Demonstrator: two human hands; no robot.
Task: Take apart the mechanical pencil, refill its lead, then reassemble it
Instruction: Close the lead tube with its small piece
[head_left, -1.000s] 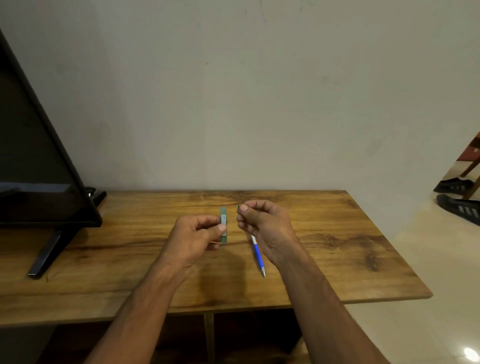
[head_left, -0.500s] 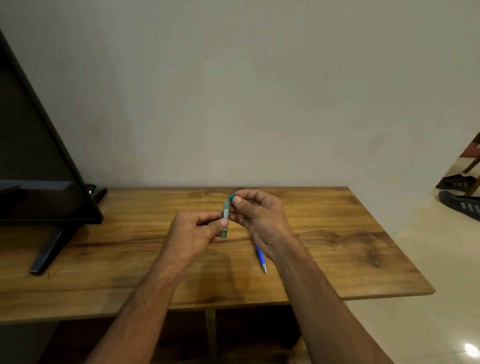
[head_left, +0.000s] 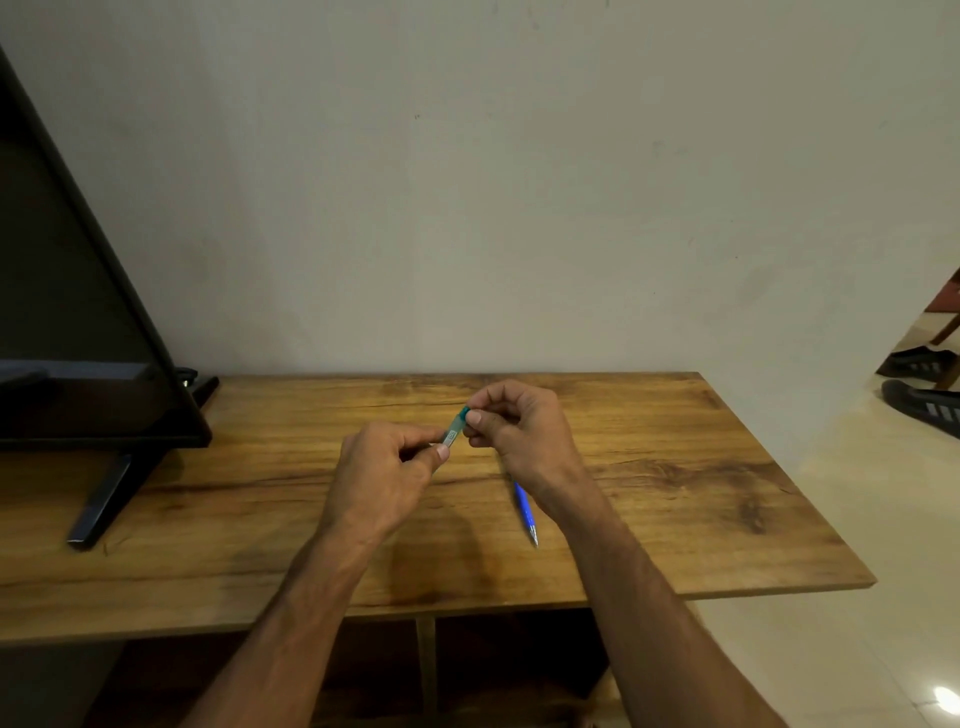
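Holds the lead case (head_left: 453, 432) slanted now, not upright as a second ago, with its teal cap (head_left: 463, 414) brought right up to the right hand (head_left: 519, 434) instead of a little apart from it. Grips the lower end of the case in the left hand (head_left: 382, 475), thumb and curled fingers round it. Pinches the cap between right thumb and forefinger, other fingers curled in. Looks like the refill step: working the cap of the case, off or on, cannot tell which; no lead to be seen. Leaves the mechanical pencil (head_left: 524, 512) flat on the table (head_left: 727, 493), partly under the right wrist, metal tip toward the near edge, upper end hidden, so cannot tell whether whole or opened. Calls next for a small, steady pull on the cap, case kept from tipping so thin leads do not spill. Shows a wood-grain tabletop against a plain pale wall, a dark screen (head_left: 78, 312) on a stand at left, pale tiled floor and dark shoes (head_left: 922, 402) at right.
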